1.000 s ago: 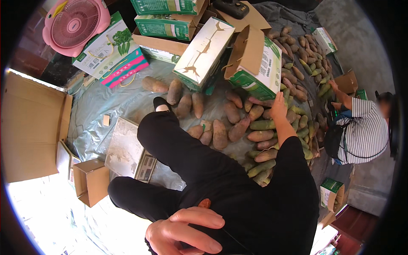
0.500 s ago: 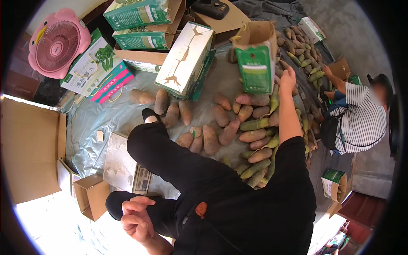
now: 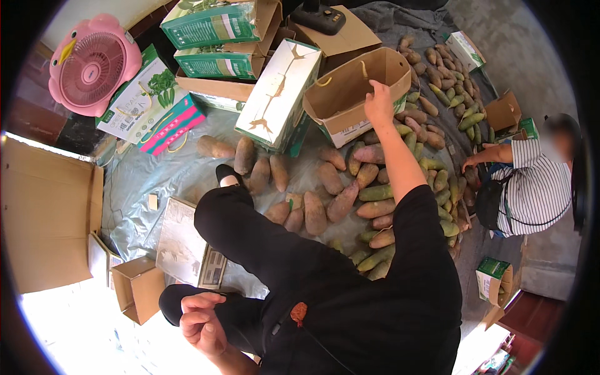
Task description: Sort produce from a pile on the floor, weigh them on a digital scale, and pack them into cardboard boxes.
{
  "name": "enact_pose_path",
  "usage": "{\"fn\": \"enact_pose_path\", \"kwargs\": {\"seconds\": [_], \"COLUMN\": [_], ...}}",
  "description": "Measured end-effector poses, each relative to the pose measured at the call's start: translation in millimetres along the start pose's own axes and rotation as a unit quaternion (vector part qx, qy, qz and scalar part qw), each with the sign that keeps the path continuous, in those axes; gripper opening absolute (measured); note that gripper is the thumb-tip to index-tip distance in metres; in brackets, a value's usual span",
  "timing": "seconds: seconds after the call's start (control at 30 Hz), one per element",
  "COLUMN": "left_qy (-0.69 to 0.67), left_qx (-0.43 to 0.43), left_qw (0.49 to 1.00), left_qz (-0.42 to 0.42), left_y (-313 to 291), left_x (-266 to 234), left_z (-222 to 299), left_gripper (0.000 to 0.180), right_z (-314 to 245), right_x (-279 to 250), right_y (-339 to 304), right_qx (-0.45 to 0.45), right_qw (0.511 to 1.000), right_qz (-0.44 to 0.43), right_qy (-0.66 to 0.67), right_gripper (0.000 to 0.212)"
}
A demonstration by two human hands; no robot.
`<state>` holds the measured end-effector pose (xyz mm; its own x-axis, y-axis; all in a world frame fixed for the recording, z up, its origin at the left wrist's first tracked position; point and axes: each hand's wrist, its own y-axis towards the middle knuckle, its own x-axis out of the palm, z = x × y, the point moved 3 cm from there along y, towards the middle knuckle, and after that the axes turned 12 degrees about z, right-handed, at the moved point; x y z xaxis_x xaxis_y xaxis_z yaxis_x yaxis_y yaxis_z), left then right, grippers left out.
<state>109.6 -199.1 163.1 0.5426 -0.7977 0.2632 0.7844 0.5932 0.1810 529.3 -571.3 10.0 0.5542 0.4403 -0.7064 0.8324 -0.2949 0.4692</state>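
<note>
An open cardboard box (image 3: 322, 103) with yellow cord handles stands at the far centre, its opening facing up. My right hand (image 3: 379, 106) reaches across to its near rim, fingers bent and closed over the edge. Below and around it lie many long tubers, reddish-brown and green, such as a brown tuber (image 3: 315, 212) and a green one (image 3: 376, 192). My left hand (image 3: 203, 322) hovers by my bent knee, fingers loosely curled with gaps between them and nothing visible in it.
Beside the open box stand a closed white carton (image 3: 278, 94) and stacked green boxes (image 3: 215, 28). A flat scale (image 3: 181, 234) lies left of my leg. A pink fan (image 3: 90, 69) is at the far left. At right, a person in a striped shirt (image 3: 534, 194) reaches toward the tuber heap.
The box has swung left and turned, so its opening now faces up. My right hand moved left with it, to its near rim. The person at right has shifted an arm nearer.
</note>
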Motion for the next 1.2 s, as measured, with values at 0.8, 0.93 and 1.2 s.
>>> {"fn": "enact_pose_path", "kwargs": {"seconds": [0.8,0.93,1.2], "left_qy": [0.035,0.058,0.122], "left_qx": [-0.030,-0.032,-0.096], "left_qw": [0.999,0.998,0.988], "left_qz": [0.004,-0.016,0.013], "left_y": [-0.6,-0.6,7.7], "left_x": [-23.9,-28.6,-50.3], "left_z": [-18.9,-23.0,-29.7], "left_gripper": [0.015,0.014,0.020], "right_z": [99.4,137.2,198.7], "right_x": [-50.5,-42.1,6.3], "right_y": [-94.7,-126.8,-187.8], "right_qx": [0.306,0.378,0.649], "right_qw": [0.946,0.894,0.687], "right_qz": [0.098,0.182,-0.060], "right_qy": [0.052,0.154,0.322], "right_gripper": [0.080,0.089,0.019]}}
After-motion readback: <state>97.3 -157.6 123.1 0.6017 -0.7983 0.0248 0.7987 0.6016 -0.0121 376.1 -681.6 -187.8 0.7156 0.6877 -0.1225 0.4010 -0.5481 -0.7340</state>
